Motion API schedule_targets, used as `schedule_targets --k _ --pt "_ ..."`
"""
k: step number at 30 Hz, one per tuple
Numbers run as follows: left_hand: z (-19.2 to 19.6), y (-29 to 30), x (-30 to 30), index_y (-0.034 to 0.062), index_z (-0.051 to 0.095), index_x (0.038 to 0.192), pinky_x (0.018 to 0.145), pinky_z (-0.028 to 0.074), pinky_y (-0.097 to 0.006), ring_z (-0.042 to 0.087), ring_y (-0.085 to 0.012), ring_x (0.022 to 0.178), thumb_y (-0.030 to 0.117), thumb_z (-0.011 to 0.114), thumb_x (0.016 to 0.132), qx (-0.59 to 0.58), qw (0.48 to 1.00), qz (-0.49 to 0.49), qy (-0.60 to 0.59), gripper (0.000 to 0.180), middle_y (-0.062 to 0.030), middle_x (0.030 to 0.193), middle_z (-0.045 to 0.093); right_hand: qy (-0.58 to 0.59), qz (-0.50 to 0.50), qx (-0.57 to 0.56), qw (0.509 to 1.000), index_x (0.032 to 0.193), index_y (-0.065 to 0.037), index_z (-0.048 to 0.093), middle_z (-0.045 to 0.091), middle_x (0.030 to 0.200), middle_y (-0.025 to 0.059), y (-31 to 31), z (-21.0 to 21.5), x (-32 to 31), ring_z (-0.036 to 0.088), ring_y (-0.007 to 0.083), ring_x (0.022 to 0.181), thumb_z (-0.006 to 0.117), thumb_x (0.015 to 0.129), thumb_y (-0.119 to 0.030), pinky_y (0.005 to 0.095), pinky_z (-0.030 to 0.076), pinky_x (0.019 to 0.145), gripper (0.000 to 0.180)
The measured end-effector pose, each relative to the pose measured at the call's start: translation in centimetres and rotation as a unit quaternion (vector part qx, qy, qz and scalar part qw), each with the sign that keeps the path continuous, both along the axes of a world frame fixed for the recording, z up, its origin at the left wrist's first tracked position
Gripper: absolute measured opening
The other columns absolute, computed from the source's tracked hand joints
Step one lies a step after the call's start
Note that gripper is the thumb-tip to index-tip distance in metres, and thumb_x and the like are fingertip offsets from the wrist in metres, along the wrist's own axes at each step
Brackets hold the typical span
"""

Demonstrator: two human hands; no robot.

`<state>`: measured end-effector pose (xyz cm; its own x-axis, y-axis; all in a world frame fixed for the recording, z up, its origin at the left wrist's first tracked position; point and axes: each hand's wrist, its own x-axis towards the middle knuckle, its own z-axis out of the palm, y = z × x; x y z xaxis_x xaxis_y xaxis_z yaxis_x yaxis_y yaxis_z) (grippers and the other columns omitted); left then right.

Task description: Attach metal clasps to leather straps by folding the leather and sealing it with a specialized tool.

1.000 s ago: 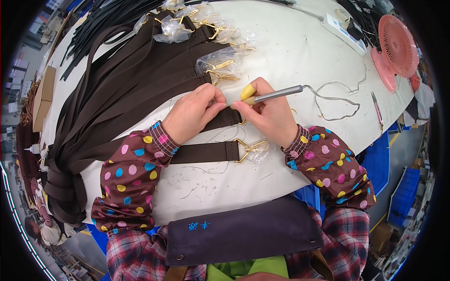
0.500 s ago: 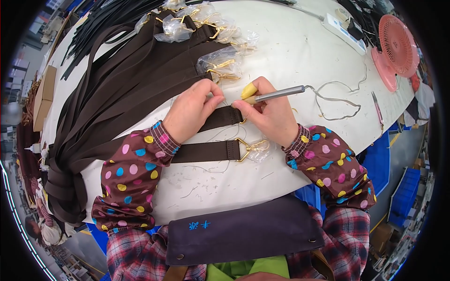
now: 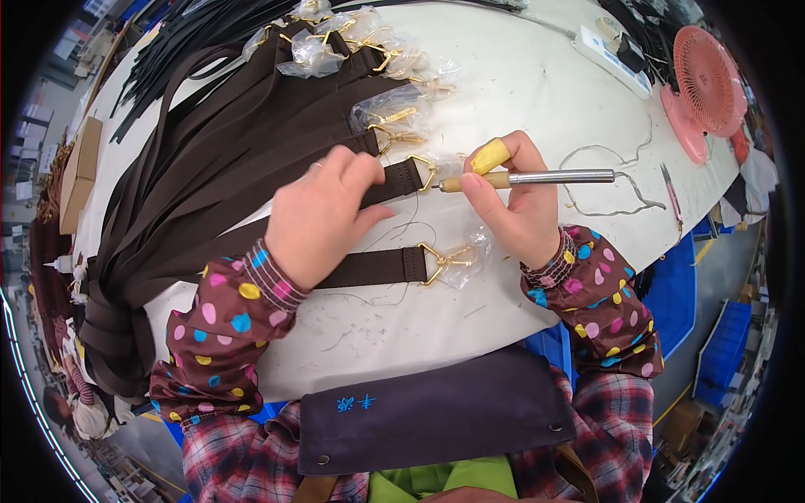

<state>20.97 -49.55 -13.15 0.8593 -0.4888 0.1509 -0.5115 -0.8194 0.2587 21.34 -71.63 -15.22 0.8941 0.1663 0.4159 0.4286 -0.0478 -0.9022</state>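
My left hand point(image 3: 323, 214) presses flat on a dark brown strap point(image 3: 398, 178) that ends in a gold clasp point(image 3: 422, 170) on the white table point(image 3: 537, 92). In my right hand point(image 3: 511, 205) I grip a pen-like metal tool point(image 3: 537, 178) with a pale handle, its tip at the strap's end by the clasp. A yellow cover sits on my right thumb. Just below lies a second brown strap point(image 3: 369, 268) with a gold clasp point(image 3: 449, 258) in clear wrap.
Many brown straps point(image 3: 210, 159) with plastic-wrapped gold clasps fan across the table's left and top. Black straps point(image 3: 168, 50) lie farther back. The tool's thin cord point(image 3: 616, 205) loops right. A pink fan point(image 3: 704, 80) and a white power strip point(image 3: 599, 46) stand at the far right.
Both hands have stayed on the upper strap; my left hand has shifted a little along it and the tool tip has moved slightly at the clasp end.
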Motion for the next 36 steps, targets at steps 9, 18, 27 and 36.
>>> schedule_targets --k 9,18,27,36 --pt "-1.3 1.0 0.9 0.0091 0.056 0.095 0.069 0.048 -0.035 0.058 -0.0246 0.086 0.024 0.075 0.073 0.012 0.998 0.026 0.062 0.033 -0.0042 0.093 0.057 -0.012 -0.006 -0.033 0.999 0.087 -0.001 0.051 0.053 0.078 0.0037 -0.4 0.2 0.7 0.051 0.0103 0.072 0.068 0.083 -0.011 0.0239 0.042 0.066 0.020" --pt "-1.5 1.1 1.4 0.0068 0.053 0.087 0.070 0.045 -0.036 0.055 -0.0267 0.082 0.017 0.075 0.071 -0.043 0.998 0.011 0.047 0.030 -0.0058 0.085 0.054 -0.020 0.003 -0.038 0.999 0.086 -0.001 0.052 0.055 0.077 0.0041 -0.3 0.7 0.5 0.053 0.0108 0.073 0.069 0.082 -0.011 0.0241 0.042 0.066 0.020" --pt "-2.0 0.2 -1.8 0.0075 0.054 0.089 0.060 0.047 -0.033 0.056 -0.0254 0.074 0.009 0.066 0.075 0.028 0.994 -0.090 -0.051 0.018 -0.0072 0.083 0.051 -0.007 0.033 -0.096 0.995 0.083 -0.002 0.051 0.058 0.071 0.0073 0.3 0.8 -0.1 0.056 0.0152 0.067 0.069 0.079 -0.011 0.0266 0.042 0.061 0.020" --pt "-1.0 -0.3 0.9 0.0085 0.055 0.096 0.064 0.048 -0.035 0.060 -0.0241 0.077 0.015 0.070 0.078 -0.112 0.972 -0.062 0.197 0.025 -0.0062 0.087 0.056 0.051 0.063 -0.088 0.993 0.084 -0.002 0.048 0.058 0.070 0.0071 0.5 -1.4 0.0 0.058 0.0138 0.064 0.066 0.080 -0.010 0.0272 0.045 0.058 0.021"
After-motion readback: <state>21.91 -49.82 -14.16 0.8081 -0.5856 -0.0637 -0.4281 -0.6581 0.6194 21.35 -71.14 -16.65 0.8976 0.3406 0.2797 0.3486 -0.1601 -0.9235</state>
